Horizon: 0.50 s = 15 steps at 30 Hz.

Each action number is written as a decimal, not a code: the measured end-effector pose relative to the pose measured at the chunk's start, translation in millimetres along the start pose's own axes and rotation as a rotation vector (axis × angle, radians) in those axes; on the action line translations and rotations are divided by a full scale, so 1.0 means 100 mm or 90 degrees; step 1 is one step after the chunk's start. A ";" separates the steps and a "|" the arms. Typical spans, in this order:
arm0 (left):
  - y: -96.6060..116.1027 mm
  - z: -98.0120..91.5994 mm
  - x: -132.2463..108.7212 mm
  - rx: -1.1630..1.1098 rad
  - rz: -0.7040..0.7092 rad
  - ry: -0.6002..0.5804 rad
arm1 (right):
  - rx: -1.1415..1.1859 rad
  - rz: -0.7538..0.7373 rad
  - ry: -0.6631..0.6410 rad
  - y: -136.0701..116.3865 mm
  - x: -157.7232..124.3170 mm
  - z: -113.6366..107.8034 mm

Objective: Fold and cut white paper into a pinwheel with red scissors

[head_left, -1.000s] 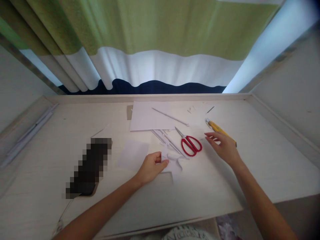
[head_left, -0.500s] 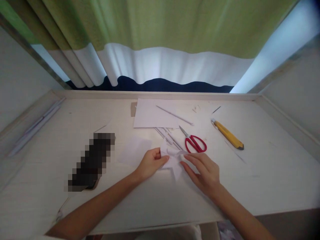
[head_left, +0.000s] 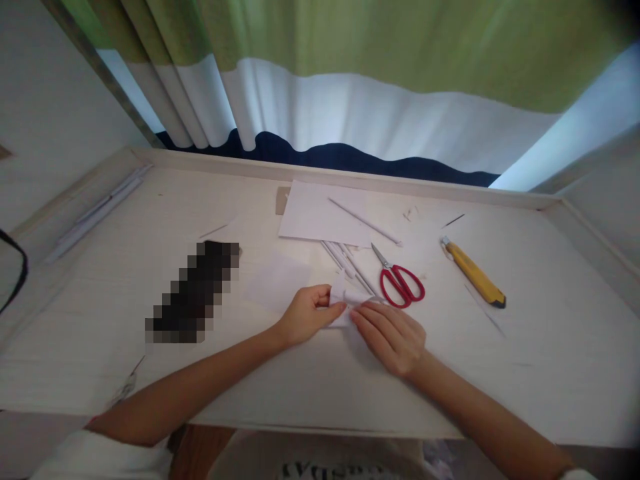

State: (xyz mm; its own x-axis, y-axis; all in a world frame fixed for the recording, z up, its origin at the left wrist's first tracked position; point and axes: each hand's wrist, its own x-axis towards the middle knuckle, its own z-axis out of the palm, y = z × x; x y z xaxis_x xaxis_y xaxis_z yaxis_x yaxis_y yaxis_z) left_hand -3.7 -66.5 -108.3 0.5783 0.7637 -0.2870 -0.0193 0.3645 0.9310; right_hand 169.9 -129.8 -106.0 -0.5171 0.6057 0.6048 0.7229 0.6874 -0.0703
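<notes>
A small folded piece of white paper (head_left: pixel 345 293) is between my two hands, low over the middle of the white desk. My left hand (head_left: pixel 311 313) pinches its left edge between thumb and fingers. On the other side, my right hand (head_left: pixel 393 333) is closed on the paper's right part, its fingers together and covering much of it. Just beyond the paper lie thin rolled white paper sticks (head_left: pixel 345 260), and red-handled scissors (head_left: pixel 400 283) rest behind my right hand, their blades pointing away to the left.
A white sheet (head_left: pixel 313 213) with one rolled stick (head_left: pixel 365 221) on it lies farther back. A yellow cutter (head_left: pixel 475 273) is at the right, a blurred-out dark object (head_left: pixel 197 293) at the left. Long paper rolls (head_left: pixel 103 213) lie by the left wall.
My right hand has moved in toward my left and closed on the paper, where its fingers were apart before. The paper's lower point is now covered. The whole view has tilted and shifted.
</notes>
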 end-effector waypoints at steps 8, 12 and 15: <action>0.00 -0.01 0.00 -0.045 -0.014 0.011 | 0.020 0.135 0.114 0.04 -0.12 0.03; -0.01 -0.02 0.02 -0.078 -0.009 0.030 | 0.051 0.259 0.140 0.05 -0.10 0.05; -0.03 -0.03 0.02 -0.098 -0.007 0.043 | 0.098 0.361 0.144 0.01 -0.06 0.07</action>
State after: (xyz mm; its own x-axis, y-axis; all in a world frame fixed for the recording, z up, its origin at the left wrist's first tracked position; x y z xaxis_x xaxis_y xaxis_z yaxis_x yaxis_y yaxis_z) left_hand -4.5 -64.2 -112.0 0.5226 0.7920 -0.3158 -0.1414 0.4458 0.8839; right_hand 170.4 -129.9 -115.0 0.0492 0.8050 0.5912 0.7729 0.3442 -0.5331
